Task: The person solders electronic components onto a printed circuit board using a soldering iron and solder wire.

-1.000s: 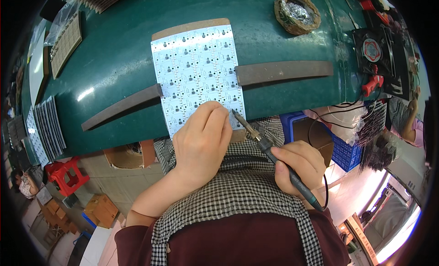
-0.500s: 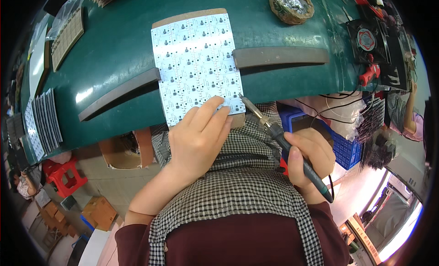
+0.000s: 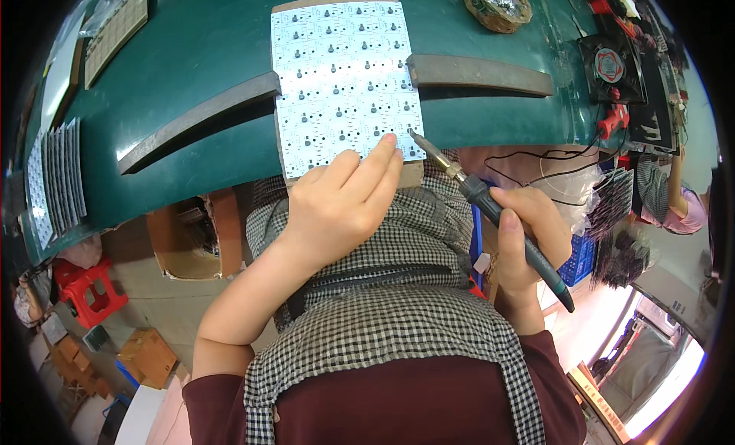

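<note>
Iron [image 3: 484, 201] higher in view, inside grip [image 3: 545, 224]

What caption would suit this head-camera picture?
Left hand on a pale circuit board; right hand holding a soldering iron near the board's lower right corner.

Left fingers [image 3: 374, 166] stretched straighter; board [image 3: 354, 79] higher in view.

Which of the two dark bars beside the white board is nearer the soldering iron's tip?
The right-hand bar, at the same side of the white board as the soldering iron; the left-hand bar lies at the opposite side.
</note>
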Motion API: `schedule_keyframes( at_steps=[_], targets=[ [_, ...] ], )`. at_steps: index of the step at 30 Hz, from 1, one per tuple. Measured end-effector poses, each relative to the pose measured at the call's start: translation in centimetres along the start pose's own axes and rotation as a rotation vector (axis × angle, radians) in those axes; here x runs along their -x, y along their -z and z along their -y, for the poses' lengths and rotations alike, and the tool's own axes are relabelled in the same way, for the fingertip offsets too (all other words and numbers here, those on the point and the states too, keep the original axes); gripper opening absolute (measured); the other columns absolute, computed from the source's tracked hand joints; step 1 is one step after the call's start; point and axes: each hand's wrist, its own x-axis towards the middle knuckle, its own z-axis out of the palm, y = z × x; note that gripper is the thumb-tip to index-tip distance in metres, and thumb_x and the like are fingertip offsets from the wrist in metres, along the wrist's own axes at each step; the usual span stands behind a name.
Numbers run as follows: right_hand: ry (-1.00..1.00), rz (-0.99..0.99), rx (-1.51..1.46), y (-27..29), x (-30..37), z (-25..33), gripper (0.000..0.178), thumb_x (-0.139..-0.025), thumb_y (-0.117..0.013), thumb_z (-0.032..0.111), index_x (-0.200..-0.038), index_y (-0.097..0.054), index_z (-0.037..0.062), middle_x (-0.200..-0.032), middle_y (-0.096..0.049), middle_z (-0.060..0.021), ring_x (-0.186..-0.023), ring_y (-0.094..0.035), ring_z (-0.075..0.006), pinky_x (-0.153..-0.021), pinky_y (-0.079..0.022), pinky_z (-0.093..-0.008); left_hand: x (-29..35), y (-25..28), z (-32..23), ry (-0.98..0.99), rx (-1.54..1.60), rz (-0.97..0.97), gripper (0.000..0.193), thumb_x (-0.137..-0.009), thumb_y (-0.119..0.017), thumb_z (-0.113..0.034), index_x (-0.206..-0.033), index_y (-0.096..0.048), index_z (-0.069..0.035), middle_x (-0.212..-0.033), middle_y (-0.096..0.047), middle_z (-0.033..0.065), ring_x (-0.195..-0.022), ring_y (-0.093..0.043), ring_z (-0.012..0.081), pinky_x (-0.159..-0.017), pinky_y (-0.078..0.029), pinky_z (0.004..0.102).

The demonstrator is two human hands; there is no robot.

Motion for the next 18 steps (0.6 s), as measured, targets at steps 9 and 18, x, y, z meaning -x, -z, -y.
schedule_keyframes(
  at_steps=[9, 18],
  targets=[
    [-0.01, 0.043, 0.068, -0.3, -0.07, 0.43, 0.015, -0.076, -0.064, 0.0, -0.09, -0.068, -0.0054, -0.073, -0.066, -0.0144, -0.062, -0.064, -0.0232, -0.056, -0.051, -0.0295, 0.25, -0.23, 0.26, -0.046, -0.02, -0.03, 0.023, -0.068, -0.066, -0.012, -0.089, -0.071, -0.006, -0.104, -0.071, 0.0049, -0.064, -0.054, 0.0069, -0.044, -0.037, 0.0187],
    [0.041, 0.063, 0.11, -0.22, -0.66, 0.62, 0.016, -0.075, -0.065, -0.001, -0.091, -0.068, -0.0052, -0.074, -0.066, -0.0145, -0.062, -0.064, -0.0232, -0.055, -0.051, -0.0292, -0.04, 0.01, 0.6, -0.115, -0.046, -0.018, 0.018, -0.069, -0.065, -0.011, -0.085, -0.07, -0.003, -0.101, -0.07, 0.0084, -0.064, -0.055, 0.0075, -0.043, -0.036, 0.0189]
  ],
)
